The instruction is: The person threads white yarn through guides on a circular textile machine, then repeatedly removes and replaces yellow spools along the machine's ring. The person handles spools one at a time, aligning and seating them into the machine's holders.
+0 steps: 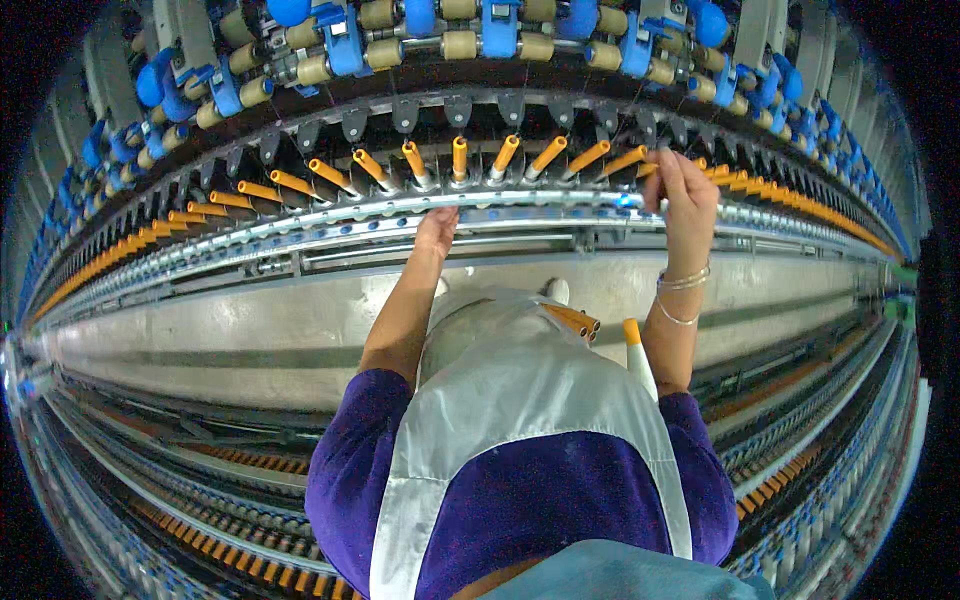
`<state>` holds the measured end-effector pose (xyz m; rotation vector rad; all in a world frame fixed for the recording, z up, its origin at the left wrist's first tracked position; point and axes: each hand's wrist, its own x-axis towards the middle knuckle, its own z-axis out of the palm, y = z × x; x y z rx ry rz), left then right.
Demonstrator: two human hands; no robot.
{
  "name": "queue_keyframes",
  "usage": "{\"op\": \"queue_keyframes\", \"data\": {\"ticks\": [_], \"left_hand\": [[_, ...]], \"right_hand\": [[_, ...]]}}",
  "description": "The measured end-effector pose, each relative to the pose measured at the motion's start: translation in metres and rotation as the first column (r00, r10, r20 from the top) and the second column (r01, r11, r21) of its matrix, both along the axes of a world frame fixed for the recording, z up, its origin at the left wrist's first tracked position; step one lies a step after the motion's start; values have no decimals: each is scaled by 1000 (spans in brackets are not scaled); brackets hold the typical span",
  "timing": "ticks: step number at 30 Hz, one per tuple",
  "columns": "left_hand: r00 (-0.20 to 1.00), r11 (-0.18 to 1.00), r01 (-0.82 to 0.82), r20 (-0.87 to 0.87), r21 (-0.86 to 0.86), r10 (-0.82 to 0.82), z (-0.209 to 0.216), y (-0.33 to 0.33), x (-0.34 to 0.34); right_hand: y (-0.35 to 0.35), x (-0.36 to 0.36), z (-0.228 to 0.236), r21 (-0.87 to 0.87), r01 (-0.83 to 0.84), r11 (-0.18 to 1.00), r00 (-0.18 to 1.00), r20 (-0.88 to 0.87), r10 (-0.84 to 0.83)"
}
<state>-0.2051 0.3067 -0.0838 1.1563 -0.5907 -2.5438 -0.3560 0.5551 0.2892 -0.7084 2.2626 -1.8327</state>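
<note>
A long row of bobbins with orange tube tops (459, 160) stands upright on a spinning frame before me. My right hand (688, 190) is raised over the right part of this row, fingers curled in a pinch beside an orange bobbin top (624, 161). Whatever the pinch holds is too small to make out. Farther left, my left hand (436, 232) reaches up to the front of the silvery rail (380, 208), its fingers stretched out and partly hidden at the rail's edge. No object shows in it.
Blue and tan rollers (500, 38) run above the bobbins, over dark guide plates (405, 113). Several orange tubes (572, 319) poke out of my grey apron (520, 370). A white bobbin with an orange tip (640, 358) is by my right forearm. Another machine row (220, 550) stands behind me.
</note>
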Motion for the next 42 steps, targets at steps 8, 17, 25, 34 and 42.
{"op": "queue_keyframes", "data": {"ticks": [8, 17, 25, 34, 42], "left_hand": [[889, 252, 386, 286, -887, -357, 152, 30, 9], [908, 92, -262, -277, -961, -315, 352, -5, -51], [645, 888, 0, -679, -461, -352, 433, 11, -16], [725, 888, -88, -641, -450, -253, 400, 5, 22], [851, 996, 71, -517, -51, -88, 317, 56, 13]], "right_hand": [[-14, 50, -20, 193, 93, 977, 984, 131, -119], [-50, 57, -46, 320, -241, 916, 925, -210, 317], [-87, 91, 2, 147, -569, 809, 762, -276, 586], [-81, 98, 22, 399, -528, 749, 601, -447, 662], [-113, 112, 9, -254, -804, 537, 583, -165, 796]]}}
